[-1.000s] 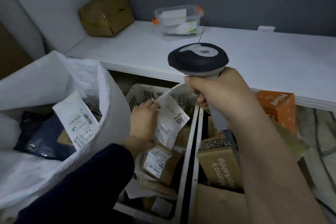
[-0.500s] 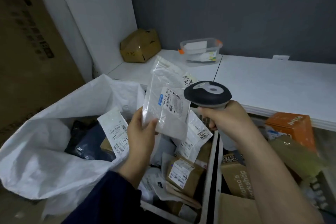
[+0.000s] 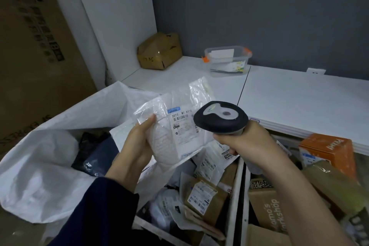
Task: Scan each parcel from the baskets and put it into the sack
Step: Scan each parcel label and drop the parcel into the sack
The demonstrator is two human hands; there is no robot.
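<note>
My left hand (image 3: 137, 144) grips a clear plastic parcel (image 3: 175, 124) with a white shipping label, held up over the gap between sack and basket. My right hand (image 3: 247, 142) grips the handle of a dark barcode scanner (image 3: 220, 119), its head just right of the parcel's label. The white woven sack (image 3: 40, 156) stands open at the left with dark parcels inside. Below my hands the white basket (image 3: 232, 195) holds several labelled bags and a brown box (image 3: 205, 199). A second basket at the right holds cardboard boxes (image 3: 263, 205).
A white counter (image 3: 289, 96) runs behind the baskets, carrying a brown carton (image 3: 159, 51) and a clear lidded tub (image 3: 227, 60). An orange box (image 3: 327, 150) sits under the counter edge at right. A large cardboard box (image 3: 36, 46) fills the left wall.
My left hand lifted the clear parcel out of the basket and turned its label up toward the scanner. The scanner stayed close beside it. The view tilted upward.
</note>
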